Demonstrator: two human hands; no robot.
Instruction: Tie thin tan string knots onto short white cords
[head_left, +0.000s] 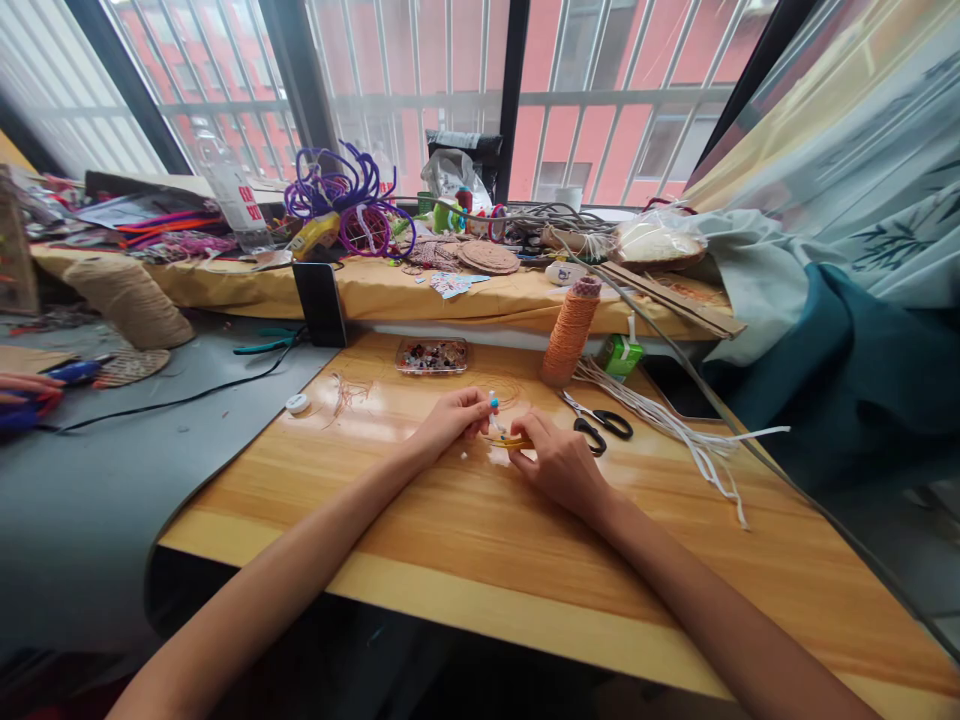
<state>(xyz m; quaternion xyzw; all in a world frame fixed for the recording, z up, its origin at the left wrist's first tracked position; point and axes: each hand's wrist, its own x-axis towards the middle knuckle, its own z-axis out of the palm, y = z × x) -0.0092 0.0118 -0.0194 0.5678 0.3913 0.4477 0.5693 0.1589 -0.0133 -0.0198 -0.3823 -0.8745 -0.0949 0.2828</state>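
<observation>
Above the middle of the wooden table (420, 510), my left hand (459, 416) pinches a small beaded piece (494, 404) with a blue bead near its top and pale parts below. My right hand (551, 455) is closed on a small yellow-handled tool (516, 442). Its thin tip points left, close to the lower part of the beaded piece; whether they touch is too small to tell. A tiny white bead (464, 456) lies on the wood below my left hand. Behind the hands sits a clear box of mixed beads (432, 356).
Black-handled scissors (600, 420), white cords (675, 425) and an orange thread cone (571, 330) lie or stand right. A dark phone (320, 304) stands upright at the back left. A white round lid (298, 404) lies left. Craft supplies crowd the ledge (450, 295).
</observation>
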